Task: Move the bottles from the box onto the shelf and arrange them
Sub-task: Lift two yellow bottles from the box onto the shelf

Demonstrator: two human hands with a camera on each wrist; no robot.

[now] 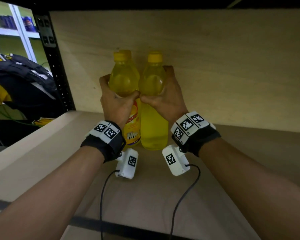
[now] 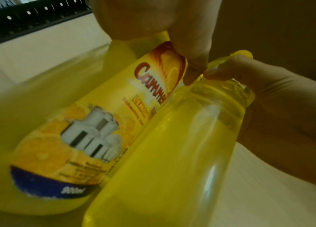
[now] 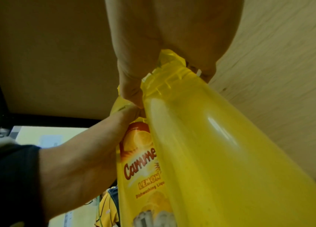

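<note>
Two yellow dish-liquid bottles stand side by side on the wooden shelf [image 1: 215, 153]. The left bottle [image 1: 128, 80] shows its lemon label [image 2: 103, 122] toward me; my left hand [image 1: 118, 103] grips its upper body. The right bottle [image 1: 153, 122] shows a plain yellow side [image 3: 221, 145]; my right hand [image 1: 164, 99] grips its shoulder. Both thumbs meet between the bottles. A third yellow cap [image 1: 126, 52] peeks out behind the left bottle. No box is in view.
The shelf's wooden back panel [image 1: 215, 58] stands right behind the bottles. A black perforated upright [image 1: 55, 70] bounds the shelf on the left. Beyond it lie dark and yellow bags [image 1: 21, 80]. Bare shelf board stretches to the right of the bottles.
</note>
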